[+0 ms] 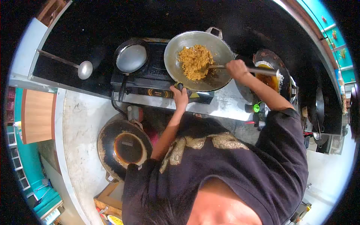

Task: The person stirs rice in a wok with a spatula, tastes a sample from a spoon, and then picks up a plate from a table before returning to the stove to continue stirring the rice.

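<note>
A large metal wok (221, 48) rests on the gas stove (157, 78), with crumbly yellow-brown food (195, 62) in it. My right hand (237, 69) is closed round the long metal handle of a utensil (221, 66), whose far end is buried in the food. At the wok's near edge, my left hand (180, 96) grips the dark wok handle (183, 88). A small black frying pan (131, 58) sits on the stove to the left of the wok.
A ladle (85, 70) lies on the dark counter at the left. Another pan (270, 57) with yellow-brown contents stands at the right, near a green-capped item (256, 108). A big dark wok (107, 153) is low at the left.
</note>
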`<state>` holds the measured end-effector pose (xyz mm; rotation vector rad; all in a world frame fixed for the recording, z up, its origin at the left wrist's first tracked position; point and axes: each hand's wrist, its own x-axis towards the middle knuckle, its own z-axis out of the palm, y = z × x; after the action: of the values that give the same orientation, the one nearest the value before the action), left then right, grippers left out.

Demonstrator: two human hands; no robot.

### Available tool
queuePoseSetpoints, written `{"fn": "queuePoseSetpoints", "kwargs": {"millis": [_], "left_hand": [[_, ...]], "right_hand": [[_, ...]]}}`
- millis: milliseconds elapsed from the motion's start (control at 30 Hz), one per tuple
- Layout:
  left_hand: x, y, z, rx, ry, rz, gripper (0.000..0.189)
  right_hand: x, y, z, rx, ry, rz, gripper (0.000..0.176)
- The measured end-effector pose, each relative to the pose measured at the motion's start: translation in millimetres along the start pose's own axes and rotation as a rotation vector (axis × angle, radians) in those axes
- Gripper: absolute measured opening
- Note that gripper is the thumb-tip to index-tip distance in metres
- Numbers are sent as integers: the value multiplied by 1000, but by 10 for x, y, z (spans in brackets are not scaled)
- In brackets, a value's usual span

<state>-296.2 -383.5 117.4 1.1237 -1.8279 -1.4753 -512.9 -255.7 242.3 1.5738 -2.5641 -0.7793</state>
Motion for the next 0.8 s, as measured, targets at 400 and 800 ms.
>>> {"fn": "queuePoseSetpoints", "kwargs": {"millis": [400, 800], "left_hand": [[289, -340, -75, 158, -5, 99, 58], [221, -82, -143, 85, -7, 2, 48]], "right_hand": [[733, 720, 673, -25, 265, -69, 19], [363, 1249, -290, -132, 219, -246, 9]]}}
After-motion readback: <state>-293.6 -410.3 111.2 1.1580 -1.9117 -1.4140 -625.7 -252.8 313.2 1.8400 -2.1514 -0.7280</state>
